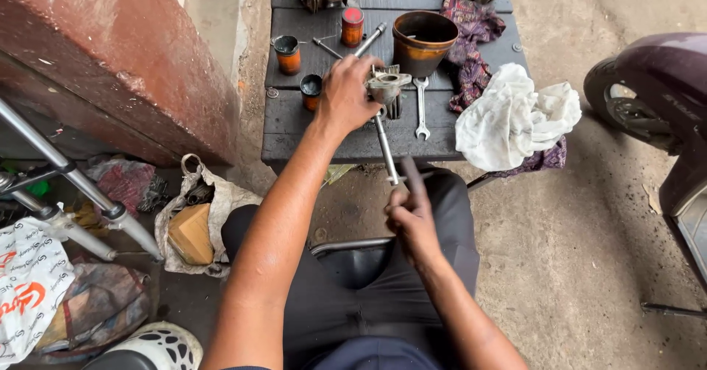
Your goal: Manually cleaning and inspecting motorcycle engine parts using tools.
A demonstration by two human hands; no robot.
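Clearly the left hand [346, 94] is clamped on the metal fitting [387, 86] over the table [294, 131]; its rod [386, 148] runs toward six o'clock, into the closed right hand [409, 215].

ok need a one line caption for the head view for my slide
Seated at a dark wooden table, the left hand grips a metal fitting while the right hand holds its long rod.

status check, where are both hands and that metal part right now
Left hand clamped on grey metal part over dark bench. Right hand gripping long rod at near end. Spanner and brown tub close beside.
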